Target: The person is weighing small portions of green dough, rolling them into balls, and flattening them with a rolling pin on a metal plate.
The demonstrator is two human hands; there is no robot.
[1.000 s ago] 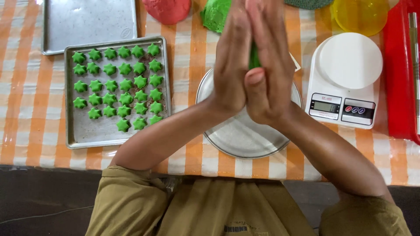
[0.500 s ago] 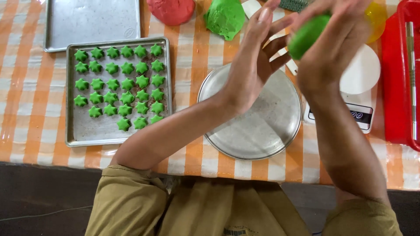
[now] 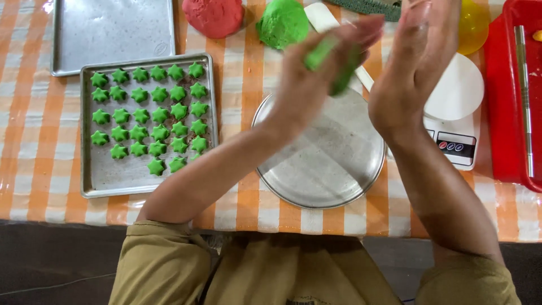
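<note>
My left hand [image 3: 316, 73] is raised above a round metal pan [image 3: 322, 164] and holds a piece of green dough [image 3: 333, 62], blurred by motion. My right hand [image 3: 415, 62] is lifted beside it with fingers straight and palm facing left, a little apart from the dough. A larger lump of green dough [image 3: 282, 22] and a red lump [image 3: 214, 16] lie at the table's far edge. At the left, a rectangular baking tray [image 3: 96, 181] carries several green star-shaped pieces [image 3: 149, 116].
A second bare metal tray [image 3: 113, 31] lies at the far left. A white kitchen scale [image 3: 457, 113] stands right of the pan, a yellow bowl [image 3: 471, 25] behind it, and a red tray [image 3: 508, 113] at the right edge. The tablecloth is orange-and-white checked.
My palms were pressed together around the dough; they have come apart. The dough now sits in my left hand, and my right hand has drawn away to the right.
</note>
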